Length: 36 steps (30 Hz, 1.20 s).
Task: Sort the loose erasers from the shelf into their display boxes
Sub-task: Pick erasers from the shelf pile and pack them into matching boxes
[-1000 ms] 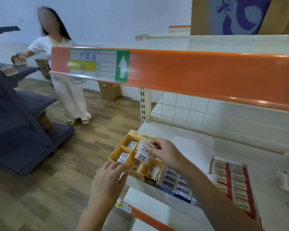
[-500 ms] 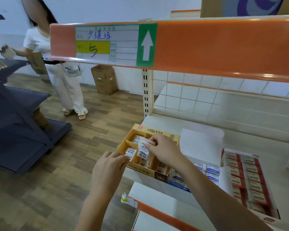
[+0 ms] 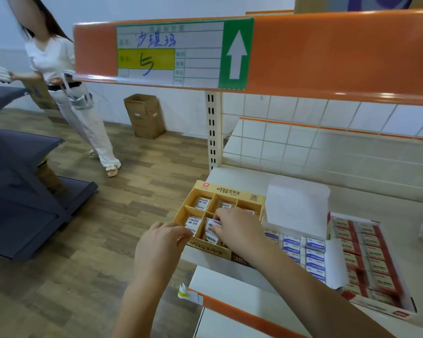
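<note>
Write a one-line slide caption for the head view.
Right hand pushes an eraser into the yellow box; left hand steadies it.

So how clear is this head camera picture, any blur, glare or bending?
Head view: wide-angle bending curves the orange shelf edge, which carries a glare streak; the person in white is smeared; the yellow box and both hands are fairly sharp; the red box is soft.

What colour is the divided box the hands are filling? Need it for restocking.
Yellow-tan cardboard, the divided box, seen in the head view.
</note>
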Each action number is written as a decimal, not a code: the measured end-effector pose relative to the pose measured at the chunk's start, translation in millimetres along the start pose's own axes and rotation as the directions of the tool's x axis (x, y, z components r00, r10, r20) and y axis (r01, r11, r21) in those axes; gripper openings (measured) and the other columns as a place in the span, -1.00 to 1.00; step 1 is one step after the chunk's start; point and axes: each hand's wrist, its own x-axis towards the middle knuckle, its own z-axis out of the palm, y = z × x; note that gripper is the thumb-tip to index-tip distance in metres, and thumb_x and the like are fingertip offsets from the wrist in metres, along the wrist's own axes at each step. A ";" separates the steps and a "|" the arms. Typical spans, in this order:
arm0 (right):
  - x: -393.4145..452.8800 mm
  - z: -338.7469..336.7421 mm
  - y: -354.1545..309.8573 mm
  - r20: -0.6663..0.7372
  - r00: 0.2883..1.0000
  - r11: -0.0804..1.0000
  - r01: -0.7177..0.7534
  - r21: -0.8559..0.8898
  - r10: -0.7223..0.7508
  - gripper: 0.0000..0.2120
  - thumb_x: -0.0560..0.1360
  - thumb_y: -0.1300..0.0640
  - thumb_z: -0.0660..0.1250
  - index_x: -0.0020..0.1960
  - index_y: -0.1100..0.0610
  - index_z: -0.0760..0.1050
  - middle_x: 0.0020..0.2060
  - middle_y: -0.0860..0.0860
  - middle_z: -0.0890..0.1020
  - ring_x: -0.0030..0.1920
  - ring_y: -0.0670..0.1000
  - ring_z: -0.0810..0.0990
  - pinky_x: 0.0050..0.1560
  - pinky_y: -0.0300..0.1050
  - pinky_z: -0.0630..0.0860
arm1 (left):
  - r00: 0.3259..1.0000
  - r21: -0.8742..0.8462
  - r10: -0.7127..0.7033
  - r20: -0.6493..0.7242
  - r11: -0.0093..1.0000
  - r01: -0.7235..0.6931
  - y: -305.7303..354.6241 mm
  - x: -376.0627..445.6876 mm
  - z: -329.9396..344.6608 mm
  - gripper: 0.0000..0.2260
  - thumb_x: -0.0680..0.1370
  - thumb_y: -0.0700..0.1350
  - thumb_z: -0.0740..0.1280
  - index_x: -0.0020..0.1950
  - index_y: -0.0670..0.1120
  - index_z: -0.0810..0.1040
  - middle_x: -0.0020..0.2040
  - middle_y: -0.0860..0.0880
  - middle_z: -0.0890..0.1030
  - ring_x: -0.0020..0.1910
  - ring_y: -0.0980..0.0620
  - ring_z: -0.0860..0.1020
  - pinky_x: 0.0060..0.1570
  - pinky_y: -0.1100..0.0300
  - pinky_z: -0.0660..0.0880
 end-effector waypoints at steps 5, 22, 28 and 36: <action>-4.8 3.6 -7.6 -0.118 0.989 0.984 0.073 -0.160 -0.092 -0.80 0.59 0.03 0.22 0.16 0.09 0.37 0.00 0.04 0.59 -0.04 0.06 0.60 -0.16 -0.12 0.49 | 1.000 -0.010 -0.004 0.015 1.000 0.004 -0.9 -0.1 -1.0 -0.77 0.58 0.11 0.19 0.18 0.22 0.55 0.17 0.25 0.54 0.13 0.19 0.42 -0.08 0.34 0.41; -1.1 -1.1 3.0 -0.001 0.997 0.997 0.075 -0.006 -0.075 -0.80 0.56 -0.02 0.21 0.05 0.03 0.55 -0.02 -0.03 0.62 -0.04 0.00 0.57 -0.12 -0.11 0.50 | 0.990 -0.007 0.057 0.129 0.998 -0.056 -0.7 2.8 -8.4 -0.80 0.57 0.05 0.26 0.17 0.17 0.55 0.15 0.19 0.57 0.04 0.09 0.40 -0.05 0.27 0.40; -19.3 -26.7 17.2 -0.033 0.997 0.971 0.080 0.225 -0.074 -0.71 0.53 -0.02 0.27 0.25 -0.07 0.46 0.11 -0.12 0.58 0.03 -0.13 0.51 0.04 -0.16 0.48 | 0.993 0.067 0.040 0.108 0.997 -0.048 11.4 8.2 -22.1 -0.78 0.56 0.06 0.24 0.14 0.06 0.56 0.13 0.06 0.58 0.13 -0.03 0.42 -0.01 0.14 0.34; -51.5 -54.4 84.1 -0.158 0.983 0.994 -0.080 0.080 0.092 -0.69 0.56 0.03 0.24 0.28 0.05 0.45 0.16 -0.03 0.54 0.22 -0.03 0.42 0.21 -0.12 0.38 | 0.969 -0.007 0.247 0.019 0.969 -0.246 87.0 43.7 -15.8 -0.73 0.57 0.07 0.21 0.20 0.03 0.54 0.19 -0.01 0.57 0.19 -0.09 0.43 0.11 0.02 0.39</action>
